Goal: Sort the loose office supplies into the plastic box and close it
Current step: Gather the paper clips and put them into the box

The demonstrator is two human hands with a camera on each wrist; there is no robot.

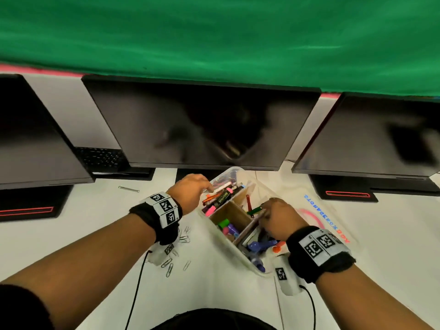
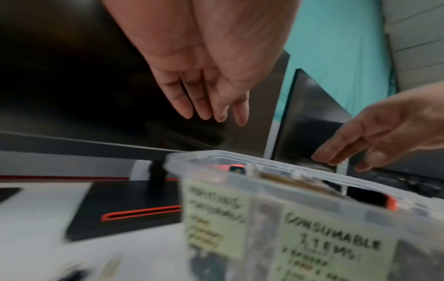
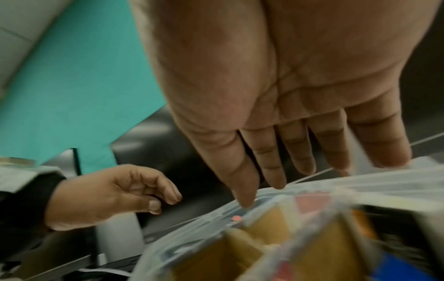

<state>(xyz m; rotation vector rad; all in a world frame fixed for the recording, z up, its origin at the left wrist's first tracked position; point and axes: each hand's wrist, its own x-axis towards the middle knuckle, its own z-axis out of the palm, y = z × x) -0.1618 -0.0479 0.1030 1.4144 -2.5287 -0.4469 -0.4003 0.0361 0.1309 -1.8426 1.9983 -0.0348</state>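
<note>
Plastic box is sitting uncovered on the desk, mostly filled with pens and markers; paper clips are being left loose beside it. Lid is lying alongside. Both the left hand and the right hand are being held over the box, fingers relaxed, nothing gripped.
</note>
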